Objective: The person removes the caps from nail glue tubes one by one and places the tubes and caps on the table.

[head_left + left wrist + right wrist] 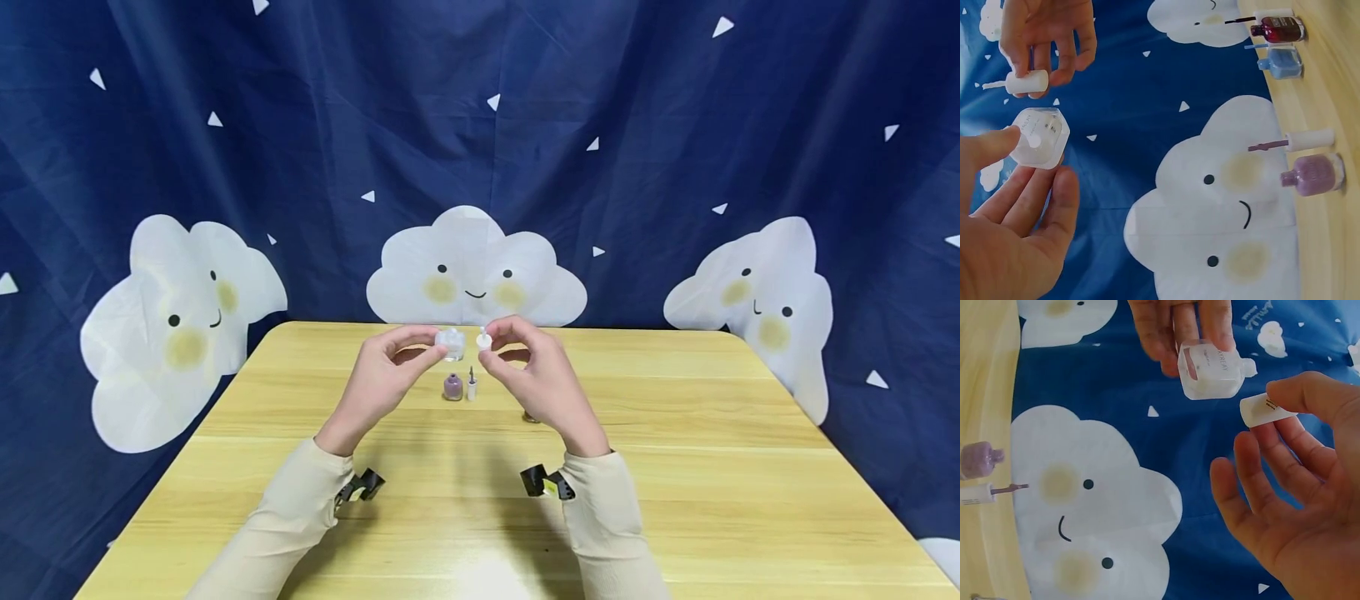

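My left hand (382, 375) holds an uncapped nail polish bottle (1213, 372) of clear glass with white contents, its bare neck pointing up. Just to the right, my right hand (536, 375) pinches a white brush cap (1027, 82) between thumb and fingers. The brush on this cap points upward, a small gap away from the bottle. Below both hands, a purple nail polish bottle (453, 387) stands uncapped on the table. Beside it, its white cap (1310, 139) stands with the purple-coated brush upward.
In the left wrist view, a dark red bottle (1280, 29) and a light blue bottle (1285, 63) stand on the wooden table (712, 467), with brushes beside them. My right hand mostly hides that area in the head view. A blue cloud-patterned curtain (480, 158) hangs behind.
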A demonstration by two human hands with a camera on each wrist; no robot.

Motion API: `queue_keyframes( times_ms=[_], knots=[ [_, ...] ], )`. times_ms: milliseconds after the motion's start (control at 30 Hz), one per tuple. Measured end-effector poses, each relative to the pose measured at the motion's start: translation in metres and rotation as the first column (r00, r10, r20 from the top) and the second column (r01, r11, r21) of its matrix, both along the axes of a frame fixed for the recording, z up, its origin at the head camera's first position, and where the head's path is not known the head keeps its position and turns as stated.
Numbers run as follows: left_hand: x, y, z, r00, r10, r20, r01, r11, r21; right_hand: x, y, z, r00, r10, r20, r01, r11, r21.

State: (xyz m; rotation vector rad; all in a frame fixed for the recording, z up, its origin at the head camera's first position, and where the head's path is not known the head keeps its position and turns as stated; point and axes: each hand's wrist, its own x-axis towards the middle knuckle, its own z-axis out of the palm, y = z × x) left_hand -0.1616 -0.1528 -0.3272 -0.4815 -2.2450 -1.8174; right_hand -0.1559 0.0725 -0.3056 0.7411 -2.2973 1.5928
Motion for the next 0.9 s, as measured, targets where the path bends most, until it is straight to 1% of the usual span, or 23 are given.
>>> queue_keyframes(
  times_ms=[67, 267, 467, 667, 733, 900],
  knots=[
    [-0.002, -0.002, -0.002, 1.000, 0.001, 0.018, -0.001, 1.000, 0.008, -0.002, 0.000, -0.002, 1.000, -0.007, 0.011, 0.007, 1.000, 0.006],
    [-0.005, -0.004, -0.011, 0.999, 0.005, 0.044, -0.006, 1.000, 0.026, -0.009, -0.001, -0.012, 0.997, -0.026, 0.071, 0.024, 0.999, 0.030],
    [-0.009, -0.007, -0.026, 0.998, 0.011, 0.070, -0.011, 1.000, 0.008, -0.017, -0.003, -0.025, 0.993, -0.047, 0.108, 0.041, 0.998, 0.051],
    [-0.015, -0.009, -0.041, 0.996, 0.005, 0.089, -0.004, 1.000, -0.011, -0.023, -0.004, -0.037, 0.988, -0.018, 0.152, 0.012, 0.999, 0.046],
    [-0.018, -0.009, -0.046, 0.995, -0.006, 0.102, 0.008, 1.000, -0.021, -0.024, -0.005, -0.040, 0.986, -0.014, 0.167, 0.006, 0.999, 0.052],
    [-0.023, -0.011, -0.055, 0.991, -0.022, 0.133, 0.036, 0.993, -0.109, -0.027, -0.005, -0.047, 0.978, -0.027, 0.205, 0.009, 0.996, 0.087]
  ],
)
